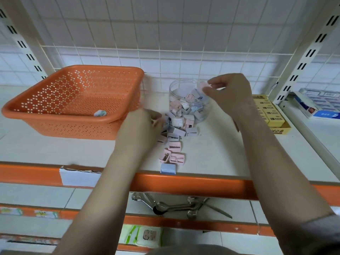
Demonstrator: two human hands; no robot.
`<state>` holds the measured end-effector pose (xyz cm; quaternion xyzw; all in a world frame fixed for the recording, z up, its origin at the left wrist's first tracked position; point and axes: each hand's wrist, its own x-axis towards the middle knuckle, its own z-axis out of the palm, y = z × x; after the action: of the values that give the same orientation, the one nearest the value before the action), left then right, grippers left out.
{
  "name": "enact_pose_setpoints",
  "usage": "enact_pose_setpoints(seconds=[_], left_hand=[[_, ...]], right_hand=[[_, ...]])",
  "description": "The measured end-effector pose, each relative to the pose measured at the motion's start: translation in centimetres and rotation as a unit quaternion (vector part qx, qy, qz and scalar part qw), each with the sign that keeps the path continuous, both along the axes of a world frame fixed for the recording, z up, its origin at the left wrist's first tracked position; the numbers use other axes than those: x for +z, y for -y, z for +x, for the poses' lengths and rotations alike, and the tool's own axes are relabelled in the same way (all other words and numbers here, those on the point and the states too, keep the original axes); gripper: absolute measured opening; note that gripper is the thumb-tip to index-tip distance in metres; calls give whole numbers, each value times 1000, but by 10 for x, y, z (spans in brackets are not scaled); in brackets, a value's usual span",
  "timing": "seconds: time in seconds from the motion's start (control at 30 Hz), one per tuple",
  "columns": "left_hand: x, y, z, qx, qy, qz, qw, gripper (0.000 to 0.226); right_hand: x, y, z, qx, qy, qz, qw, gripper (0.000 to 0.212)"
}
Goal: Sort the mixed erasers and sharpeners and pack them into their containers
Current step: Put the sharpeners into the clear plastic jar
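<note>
One pink sharpener (pixel 203 85) pinched by right hand (pixel 230 92) over jar (pixel 189 102) rim; left hand (pixel 139 129) prob. gripping pile (pixel 174 137) pcs.

Bare forearms; a grey sleeve (pixel 320 234) covers the right upper arm.

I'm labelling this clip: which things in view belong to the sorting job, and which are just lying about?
Part of the job:
right hand pinching a pink sharpener
clear jar
loose sharpeners
left hand
orange basket
yellow eraser box

Lying about:
metal tools
blue-and-white boxes
</note>
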<state>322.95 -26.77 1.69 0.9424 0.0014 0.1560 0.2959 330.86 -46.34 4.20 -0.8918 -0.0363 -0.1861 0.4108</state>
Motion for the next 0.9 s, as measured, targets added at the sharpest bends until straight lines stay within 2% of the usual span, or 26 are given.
enact_pose_setpoints(seconds=[0.13,0.33,0.47,0.7,0.8,0.9], left_hand=[[-26,-3,-8,67,-57,77,993,14],[-36,-10,-4,115,-109,70,985,30],[-42,-12,-3,116,-120,93,982,31],[-42,-14,-8,145,-75,68,984,30],[-39,-12,-12,142,-2,53,988,30],[-28,-8,-12,75,83,-17,994,19]], right_hand=[[5,-12,27,16,-12,-17,1000,25],[3,-38,57,39,-49,-103,993,17],[1,-43,65,56,-62,-135,987,15],[5,-27,34,51,14,-65,996,10],[4,-16,8,60,41,-37,997,7],[-4,-8,-8,83,6,-39,996,5]])
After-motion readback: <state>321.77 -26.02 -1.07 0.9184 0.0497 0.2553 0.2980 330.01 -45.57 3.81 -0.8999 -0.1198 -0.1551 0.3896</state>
